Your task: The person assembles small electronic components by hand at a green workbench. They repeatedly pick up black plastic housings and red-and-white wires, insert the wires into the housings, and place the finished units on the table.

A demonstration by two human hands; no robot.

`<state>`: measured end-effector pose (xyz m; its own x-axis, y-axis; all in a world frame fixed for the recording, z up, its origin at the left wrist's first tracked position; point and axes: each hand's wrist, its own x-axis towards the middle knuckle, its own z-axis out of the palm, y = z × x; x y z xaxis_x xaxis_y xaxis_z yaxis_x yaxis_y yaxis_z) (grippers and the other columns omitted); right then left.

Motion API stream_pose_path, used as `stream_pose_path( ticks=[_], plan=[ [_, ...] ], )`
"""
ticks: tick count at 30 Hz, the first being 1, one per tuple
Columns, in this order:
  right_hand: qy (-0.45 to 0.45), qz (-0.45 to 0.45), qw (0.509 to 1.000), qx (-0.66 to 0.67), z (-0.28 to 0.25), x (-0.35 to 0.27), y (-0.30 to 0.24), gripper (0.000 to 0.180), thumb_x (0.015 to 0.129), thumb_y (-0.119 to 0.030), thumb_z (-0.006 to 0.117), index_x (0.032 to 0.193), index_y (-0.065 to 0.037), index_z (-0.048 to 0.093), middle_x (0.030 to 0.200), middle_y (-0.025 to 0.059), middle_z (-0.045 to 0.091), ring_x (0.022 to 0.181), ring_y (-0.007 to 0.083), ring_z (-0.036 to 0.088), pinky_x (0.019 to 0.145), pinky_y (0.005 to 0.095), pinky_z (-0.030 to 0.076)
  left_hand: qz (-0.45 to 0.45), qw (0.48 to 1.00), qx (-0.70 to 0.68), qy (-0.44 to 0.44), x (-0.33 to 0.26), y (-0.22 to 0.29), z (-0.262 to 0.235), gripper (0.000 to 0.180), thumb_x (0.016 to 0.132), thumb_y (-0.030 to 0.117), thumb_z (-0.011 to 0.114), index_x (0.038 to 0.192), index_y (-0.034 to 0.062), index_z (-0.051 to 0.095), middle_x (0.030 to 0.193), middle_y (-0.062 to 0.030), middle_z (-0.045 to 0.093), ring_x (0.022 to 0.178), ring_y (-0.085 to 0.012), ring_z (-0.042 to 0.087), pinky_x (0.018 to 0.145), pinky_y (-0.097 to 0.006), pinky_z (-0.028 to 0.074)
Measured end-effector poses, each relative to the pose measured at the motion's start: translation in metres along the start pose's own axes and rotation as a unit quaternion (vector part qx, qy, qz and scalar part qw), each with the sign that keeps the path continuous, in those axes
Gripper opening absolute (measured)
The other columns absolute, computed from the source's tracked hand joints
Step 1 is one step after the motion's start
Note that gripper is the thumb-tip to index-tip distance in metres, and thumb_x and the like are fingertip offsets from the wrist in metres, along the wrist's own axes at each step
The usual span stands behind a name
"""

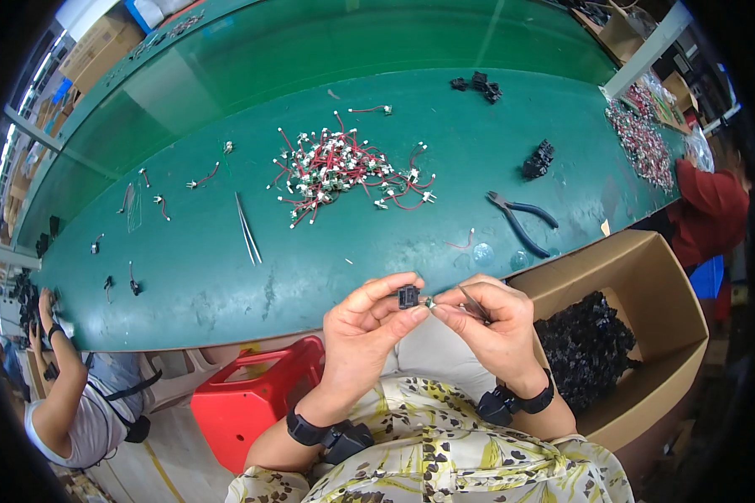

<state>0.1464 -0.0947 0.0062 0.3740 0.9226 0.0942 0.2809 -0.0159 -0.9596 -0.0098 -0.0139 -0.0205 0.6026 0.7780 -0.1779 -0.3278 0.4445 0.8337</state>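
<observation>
Just off the table's near edge my two hands meet, fingertips almost touching. My left hand (362, 329) pinches a small black plastic housing (408, 297) between thumb and fingers. A tiny green and white connector piece (429, 303) is at the tips of my right hand (497, 325), close beside the housing. A pair of tweezers (473, 303) also lies in the right hand, tucked against the fingers. Further up the green table (377, 251) is a heap of white connectors with red wires (331, 168).
Diagonal cutters (524, 220) and black housings (538, 159) lie to the right; other tweezers (247, 228) lie left. A cardboard box (675, 331) of black parts stands by my right arm. A red stool (256, 398) is at lower left. Other people (80, 402) sit at both sides.
</observation>
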Motion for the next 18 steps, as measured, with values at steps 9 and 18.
stream_pose_path(
  ticks=[9, 18],
  plan=[
    [0.022, 0.033, 0.998, 0.056, -0.015, -0.004, -0.004, 0.013, 0.08, 0.001, 0.073, 0.092, 0.0, 0.07, 0.083, 0.0045, 0.065, 0.069, 0.0062, 0.057, 0.055, 0.0195, 0.044, -0.137, 0.975, -0.147, -0.094, 0.001, 0.001, -0.008, 0.042, 0.096, 0.012, 0.058, 0.135, -0.0008, 0.049, 0.119, -0.0122, 0.061, 0.103, -0.0216, 0.065, 0.094, -0.035, 0.053],
    [0.031, -0.264, 0.935, -0.236, -0.022, -0.003, -0.003, 0.034, 0.06, 0.004, 0.071, 0.092, -0.006, 0.072, 0.087, 0.0059, 0.066, 0.064, 0.0183, 0.065, 0.052, 0.0276, 0.052, -0.144, 0.966, -0.162, -0.138, 0.003, -0.007, -0.007, 0.043, 0.097, 0.015, 0.058, 0.136, 0.0004, 0.049, 0.12, -0.0112, 0.06, 0.107, -0.0192, 0.062, 0.096, -0.034, 0.052]
  ],
)
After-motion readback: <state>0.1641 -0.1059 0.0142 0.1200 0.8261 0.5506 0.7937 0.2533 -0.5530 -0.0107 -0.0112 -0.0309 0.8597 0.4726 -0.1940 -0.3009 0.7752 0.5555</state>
